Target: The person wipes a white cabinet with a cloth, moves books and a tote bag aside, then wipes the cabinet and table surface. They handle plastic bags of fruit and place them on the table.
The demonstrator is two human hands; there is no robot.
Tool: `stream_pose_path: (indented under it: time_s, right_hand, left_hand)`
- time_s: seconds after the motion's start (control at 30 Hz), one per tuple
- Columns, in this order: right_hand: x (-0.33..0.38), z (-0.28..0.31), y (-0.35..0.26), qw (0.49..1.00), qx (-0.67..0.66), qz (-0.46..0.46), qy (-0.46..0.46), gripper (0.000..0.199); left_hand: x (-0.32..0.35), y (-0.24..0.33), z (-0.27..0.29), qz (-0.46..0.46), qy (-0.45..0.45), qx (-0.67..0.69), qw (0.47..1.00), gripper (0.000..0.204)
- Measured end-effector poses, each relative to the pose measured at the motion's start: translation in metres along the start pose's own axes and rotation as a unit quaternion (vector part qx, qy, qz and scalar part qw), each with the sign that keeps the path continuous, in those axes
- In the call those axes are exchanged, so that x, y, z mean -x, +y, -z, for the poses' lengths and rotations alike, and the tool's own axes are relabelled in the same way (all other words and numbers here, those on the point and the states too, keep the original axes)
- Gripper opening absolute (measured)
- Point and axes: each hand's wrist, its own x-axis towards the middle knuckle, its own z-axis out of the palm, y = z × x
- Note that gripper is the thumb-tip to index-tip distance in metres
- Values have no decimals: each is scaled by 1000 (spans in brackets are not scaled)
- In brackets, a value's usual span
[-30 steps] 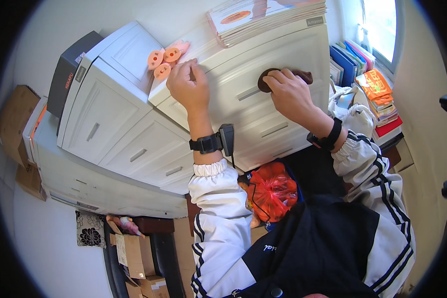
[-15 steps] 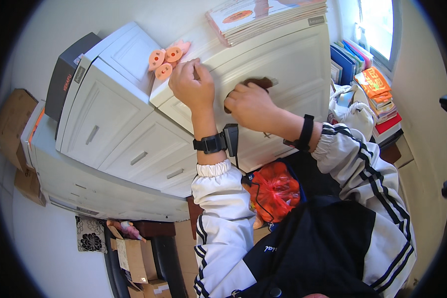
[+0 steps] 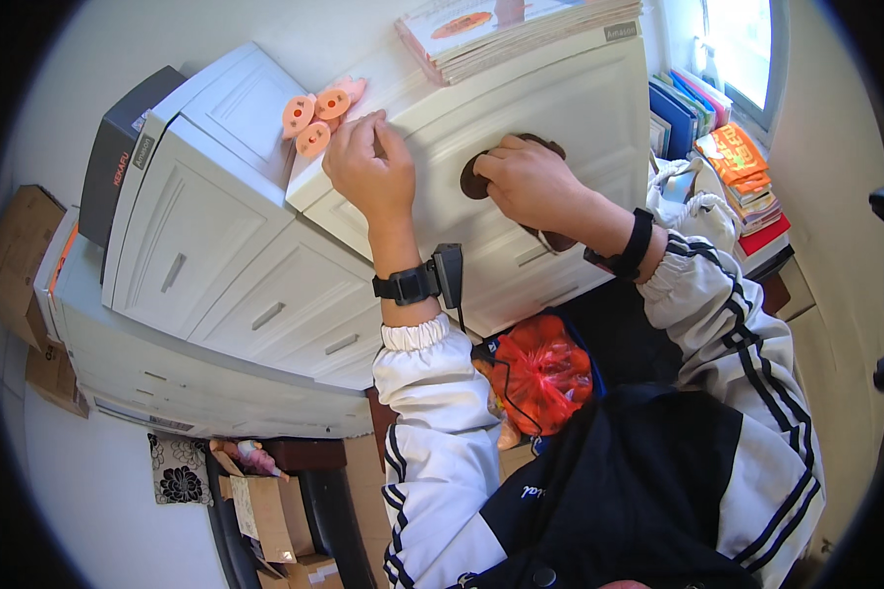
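Observation:
On the front of a white drawer cabinet (image 3: 432, 196), my right hand (image 3: 532, 182) pinches a flat dark brown piece (image 3: 475, 178) with rounded lobes. Parts of it show above the fingers and below the wrist, and the hand covers its middle. I cannot tell what kind of thing it is. My left hand (image 3: 371, 167) is raised at the cabinet's top front edge, its fingers curled in. Whether it grips the edge or something small is hidden. Close beside its knuckles are pink things with round snout-like ends (image 3: 312, 137). Both wrists wear black straps.
A stack of printed booklets (image 3: 511, 44) lies on the cabinet top. A second drawer cabinet (image 3: 192, 206) adjoins on the left, a dark box (image 3: 118, 157) beyond it. Below my hands is a red plastic bag (image 3: 540, 378). Folders (image 3: 673, 118) and books stand at right by the window.
My right hand has moved a little right with the brown piece, and more of the piece shows. The left hand stays curled at the edge. The view has shifted slightly.

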Motion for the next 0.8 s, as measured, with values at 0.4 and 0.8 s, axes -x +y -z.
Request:
stream_pose_path:
  time_s: [0.4,0.8]
  right_hand:
    - [48,44,63,958,-73,-252,112,17]
    - [46,-15,28,473,-753,-404,213,27]
  left_hand:
    - [-1,2,-3,22,11,-20,1000,15]
    - [-1,0,-2,41,-5,12,999,17]
